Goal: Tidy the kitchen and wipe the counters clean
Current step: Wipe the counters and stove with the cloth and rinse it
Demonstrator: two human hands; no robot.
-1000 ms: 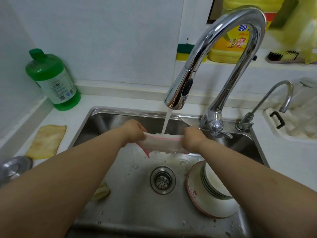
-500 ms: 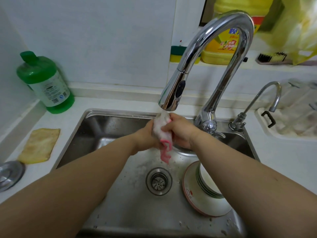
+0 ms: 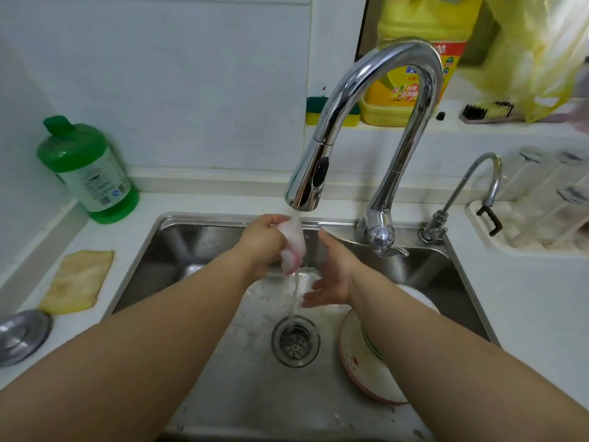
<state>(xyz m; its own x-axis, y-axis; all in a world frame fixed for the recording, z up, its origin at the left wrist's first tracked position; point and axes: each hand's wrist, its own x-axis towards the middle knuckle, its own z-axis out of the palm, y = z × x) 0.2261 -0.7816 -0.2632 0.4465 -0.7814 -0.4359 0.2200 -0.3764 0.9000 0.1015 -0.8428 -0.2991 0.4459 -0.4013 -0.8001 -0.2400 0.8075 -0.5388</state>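
Over the steel sink my left hand grips a bunched white cloth with a pink edge, held right under the running chrome faucet. Water streams off the cloth down toward the drain. My right hand hangs just right of the cloth with fingers spread and relaxed, holding nothing.
Stacked bowls on a plate sit in the sink at the right. A green bottle and a yellow rag lie on the left counter, a metal lid nearer. A small tap and dish rack stand right; yellow detergent jug behind.
The cloth was stretched between both hands, then bunched and squeezed by both. Now my right hand has let go and opened, while my left keeps the cloth under the water.
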